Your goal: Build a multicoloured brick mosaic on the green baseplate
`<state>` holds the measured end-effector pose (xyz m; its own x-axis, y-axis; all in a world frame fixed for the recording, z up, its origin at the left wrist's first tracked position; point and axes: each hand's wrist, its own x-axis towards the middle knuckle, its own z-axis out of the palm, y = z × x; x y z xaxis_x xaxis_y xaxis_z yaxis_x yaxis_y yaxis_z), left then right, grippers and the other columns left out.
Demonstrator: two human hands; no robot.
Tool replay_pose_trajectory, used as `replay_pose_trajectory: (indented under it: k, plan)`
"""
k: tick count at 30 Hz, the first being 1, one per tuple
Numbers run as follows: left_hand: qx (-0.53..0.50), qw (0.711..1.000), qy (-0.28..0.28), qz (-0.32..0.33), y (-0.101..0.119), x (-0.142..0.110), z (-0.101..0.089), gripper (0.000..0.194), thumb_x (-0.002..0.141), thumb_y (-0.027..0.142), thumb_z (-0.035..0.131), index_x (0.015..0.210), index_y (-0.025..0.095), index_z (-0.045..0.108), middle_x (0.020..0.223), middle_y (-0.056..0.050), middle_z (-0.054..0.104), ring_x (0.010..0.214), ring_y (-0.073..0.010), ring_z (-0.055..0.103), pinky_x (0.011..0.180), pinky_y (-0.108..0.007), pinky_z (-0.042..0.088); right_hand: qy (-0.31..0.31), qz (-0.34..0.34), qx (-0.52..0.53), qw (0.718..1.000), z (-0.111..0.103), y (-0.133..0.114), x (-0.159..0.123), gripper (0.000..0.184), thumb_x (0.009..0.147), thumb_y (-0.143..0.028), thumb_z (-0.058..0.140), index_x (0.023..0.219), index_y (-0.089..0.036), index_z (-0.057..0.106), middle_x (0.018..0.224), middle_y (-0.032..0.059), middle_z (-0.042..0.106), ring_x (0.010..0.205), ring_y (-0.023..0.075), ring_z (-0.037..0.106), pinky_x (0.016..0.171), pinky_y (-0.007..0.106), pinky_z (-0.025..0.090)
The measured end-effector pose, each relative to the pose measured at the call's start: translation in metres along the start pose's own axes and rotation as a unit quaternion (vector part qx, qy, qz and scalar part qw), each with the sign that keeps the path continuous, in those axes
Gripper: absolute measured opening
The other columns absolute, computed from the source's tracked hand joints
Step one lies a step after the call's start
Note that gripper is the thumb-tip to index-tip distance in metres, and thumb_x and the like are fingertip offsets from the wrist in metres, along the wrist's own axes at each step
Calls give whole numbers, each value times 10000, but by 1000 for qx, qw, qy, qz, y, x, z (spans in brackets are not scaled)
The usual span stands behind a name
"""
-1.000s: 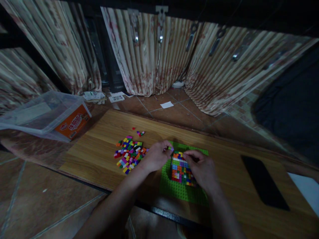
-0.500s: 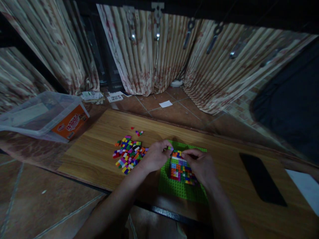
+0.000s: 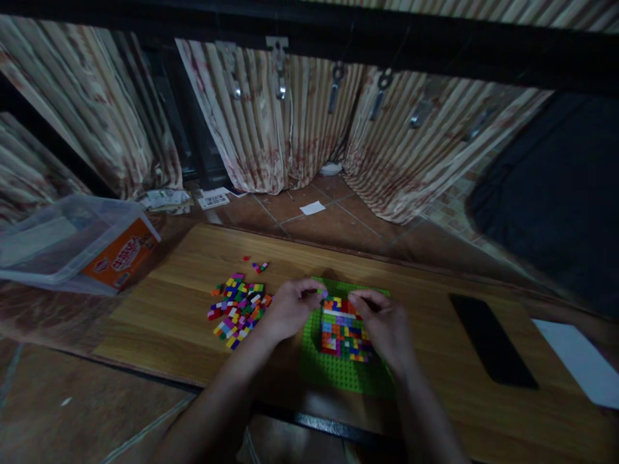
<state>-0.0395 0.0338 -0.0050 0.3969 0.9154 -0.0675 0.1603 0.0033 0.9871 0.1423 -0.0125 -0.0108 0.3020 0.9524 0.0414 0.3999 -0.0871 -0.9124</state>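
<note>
A green studded baseplate (image 3: 338, 381) lies on the wooden board, bearing a block of many-coloured toy bricks (image 3: 338, 332). My left hand (image 3: 296, 306) is closed, pinching a small purple brick (image 3: 323, 294) at the upper left corner of that block. On the other side, my right hand (image 3: 384, 322) is closed, thumb and forefinger together over the block's upper right part. Whatever its fingertips hold, if anything, is hidden. A heap of loose bricks (image 3: 239, 309) lies to the left of my left hand.
A clear plastic bin (image 3: 58, 274) with an orange label stands to the left. A black phone-like slab (image 3: 491, 341) and a white sheet (image 3: 575, 361) lie to the right. A few stray bricks (image 3: 260, 267) sit beyond the heap. The wooden board (image 3: 159, 322) has a dark front edge.
The view has shifted, so the board and bin sit further left and slightly lower. Both hands stay over the bricks; the right fingertips have drawn slightly away from the block's upper edge.
</note>
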Motion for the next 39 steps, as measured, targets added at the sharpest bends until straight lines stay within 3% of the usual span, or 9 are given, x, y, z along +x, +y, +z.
replay_pose_trajectory:
  k: [8,14,19,21,26,29,33,39]
  plan:
    - [-169,985,-30,-35,11,-4,4,177,759,241,659,900,141,618,737,-8,659,638,-102,595,593,-206,442,-46,-38,107,992,18,-20,-11,265,745,-415,675,909,-211,717,835,36,724,753,182,652,707,312,515]
    - [-206,976,-47,-42,12,-8,3,199,701,245,723,811,131,603,700,-6,647,632,-103,608,624,-220,472,-50,16,172,984,20,-29,-15,185,696,-382,726,751,-205,721,703,13,717,650,164,644,633,286,508]
    - [-232,969,-63,-60,16,-9,1,272,665,292,757,823,124,613,748,-18,659,659,-122,635,693,-270,508,-99,44,231,967,12,-29,-14,207,684,-403,747,766,-213,735,734,16,729,680,172,652,679,309,514]
    - [-230,969,-57,-64,16,-8,-1,288,661,296,762,833,126,606,749,-16,660,656,-120,638,675,-258,503,-87,53,230,968,7,-27,-11,213,671,-404,758,760,-212,737,726,17,727,673,169,645,671,307,511]
    - [-182,981,-23,-57,11,-3,-9,233,712,275,717,854,136,595,750,-5,651,630,-92,610,606,-210,460,-13,31,134,990,-11,-14,0,234,692,-413,726,803,-208,742,794,36,738,760,195,651,724,333,503]
    - [-110,993,-31,-40,4,-1,-12,168,742,248,676,852,137,614,743,0,646,634,-95,591,603,-212,450,-12,1,21,1000,-19,-4,0,246,753,-418,664,843,-201,735,868,52,736,835,219,656,779,357,492]
    - [9,999,-32,-6,-2,0,-11,149,775,226,620,888,139,664,729,-4,655,663,-114,578,626,-223,450,-34,-53,-123,990,-20,0,-8,229,833,-380,567,866,-212,720,900,46,708,811,198,641,770,333,471]
    - [94,996,-10,5,-4,2,-9,199,804,236,568,937,138,679,752,-19,677,688,-135,592,628,-230,455,-28,-80,-155,984,-15,-5,-9,216,850,-352,536,845,-208,698,889,43,683,810,187,626,761,314,462]
